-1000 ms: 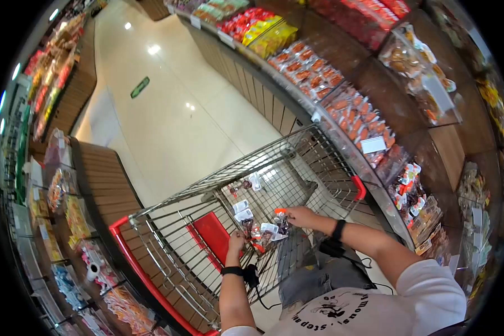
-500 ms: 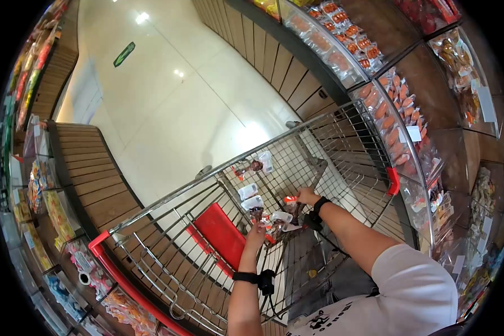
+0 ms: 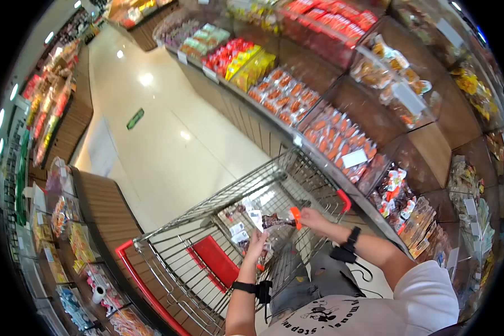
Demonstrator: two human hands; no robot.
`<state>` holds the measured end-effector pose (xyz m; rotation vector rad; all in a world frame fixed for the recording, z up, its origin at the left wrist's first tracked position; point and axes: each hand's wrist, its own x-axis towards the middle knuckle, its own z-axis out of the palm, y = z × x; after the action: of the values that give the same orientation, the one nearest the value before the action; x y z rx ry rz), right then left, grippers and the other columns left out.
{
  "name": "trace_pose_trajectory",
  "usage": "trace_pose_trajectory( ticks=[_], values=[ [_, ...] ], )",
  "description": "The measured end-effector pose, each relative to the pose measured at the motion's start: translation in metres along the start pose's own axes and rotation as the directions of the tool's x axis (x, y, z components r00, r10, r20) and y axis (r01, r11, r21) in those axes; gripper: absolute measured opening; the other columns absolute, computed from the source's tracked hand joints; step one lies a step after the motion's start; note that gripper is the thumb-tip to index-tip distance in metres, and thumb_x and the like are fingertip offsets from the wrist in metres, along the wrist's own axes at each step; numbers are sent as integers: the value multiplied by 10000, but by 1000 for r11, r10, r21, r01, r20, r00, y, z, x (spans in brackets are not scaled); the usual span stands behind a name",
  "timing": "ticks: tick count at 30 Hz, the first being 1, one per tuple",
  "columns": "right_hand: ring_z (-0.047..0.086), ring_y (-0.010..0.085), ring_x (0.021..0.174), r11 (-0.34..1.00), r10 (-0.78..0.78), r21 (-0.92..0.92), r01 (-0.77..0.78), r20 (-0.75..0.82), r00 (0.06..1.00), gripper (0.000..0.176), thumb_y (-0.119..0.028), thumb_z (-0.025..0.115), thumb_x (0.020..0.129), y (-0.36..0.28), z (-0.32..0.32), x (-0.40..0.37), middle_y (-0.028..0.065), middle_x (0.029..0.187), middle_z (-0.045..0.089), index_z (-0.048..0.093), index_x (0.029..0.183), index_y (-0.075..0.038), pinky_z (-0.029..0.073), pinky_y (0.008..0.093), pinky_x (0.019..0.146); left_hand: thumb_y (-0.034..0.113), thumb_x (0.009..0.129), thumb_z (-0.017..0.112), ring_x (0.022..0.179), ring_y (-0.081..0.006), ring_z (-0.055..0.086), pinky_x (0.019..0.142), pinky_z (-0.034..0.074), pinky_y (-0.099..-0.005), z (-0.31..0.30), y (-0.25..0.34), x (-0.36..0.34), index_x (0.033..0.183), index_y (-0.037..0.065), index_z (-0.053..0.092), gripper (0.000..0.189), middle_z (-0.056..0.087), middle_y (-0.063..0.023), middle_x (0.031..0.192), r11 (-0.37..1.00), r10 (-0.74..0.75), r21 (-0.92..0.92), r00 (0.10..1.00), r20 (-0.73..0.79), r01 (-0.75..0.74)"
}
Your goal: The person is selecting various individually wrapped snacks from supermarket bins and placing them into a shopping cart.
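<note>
Between my hands a clear plastic bag of dark brown pieces point(image 3: 277, 220) is held lengthwise above the shopping cart point(image 3: 224, 197). It has a white label at one end and an orange strip at the other. My left hand point(image 3: 256, 243) is closed on the label end. At the orange strip, the fingers of my right hand point(image 3: 315, 219) are pinched on the bag. Several packs with white labels point(image 3: 239, 233) lie in the cart beneath, partly covered by my left hand and the held bag. What they contain is too small to tell.
A red panel point(image 3: 215, 260) is set in the cart near its red handle point(image 3: 151, 291). Shelves of packed snacks point(image 3: 336, 137) curve along the right side. A lower shelf unit point(image 3: 103, 204) stands on the left. Between them runs a pale tiled aisle point(image 3: 168, 145) with a green oval marking point(image 3: 135, 119).
The bag has come up out of the cart and is now stretched between both hands. My view has tilted up, showing more of the right-hand shelves and the aisle.
</note>
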<state>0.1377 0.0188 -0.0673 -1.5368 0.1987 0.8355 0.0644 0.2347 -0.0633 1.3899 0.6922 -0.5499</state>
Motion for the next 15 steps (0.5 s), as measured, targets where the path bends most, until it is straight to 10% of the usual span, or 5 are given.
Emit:
trace_pose_trajectory(
  ticks=[3,9,15],
  values=[
    [529,110,733,926,-87,375,51,81,993,228,-24,516,727,-50,-17,-87,31,840,544,450,945,-10,419,233,631,209,839,415,586,-104,517,510,393,-205,57,78,-46,1036,31,387,267,546,-60,811,915,401,29,916,22,-402],
    [477,108,911,829,-388,506,239,212,897,373,10,519,714,-61,-61,-215,58,1009,486,418,1073,-5,371,245,794,190,854,381,476,-63,456,422,336,-178,158,168,-157,834,26,470,188,544,-42,629,777,625,-10,769,138,-630],
    [465,122,882,972,-227,-35,232,116,967,567,-179,633,668,-101,-111,-319,75,990,497,374,1129,25,370,236,788,112,829,426,463,-52,437,408,348,-166,245,184,-234,822,-5,491,135,515,-31,608,724,678,-64,691,250,-687]
  ],
)
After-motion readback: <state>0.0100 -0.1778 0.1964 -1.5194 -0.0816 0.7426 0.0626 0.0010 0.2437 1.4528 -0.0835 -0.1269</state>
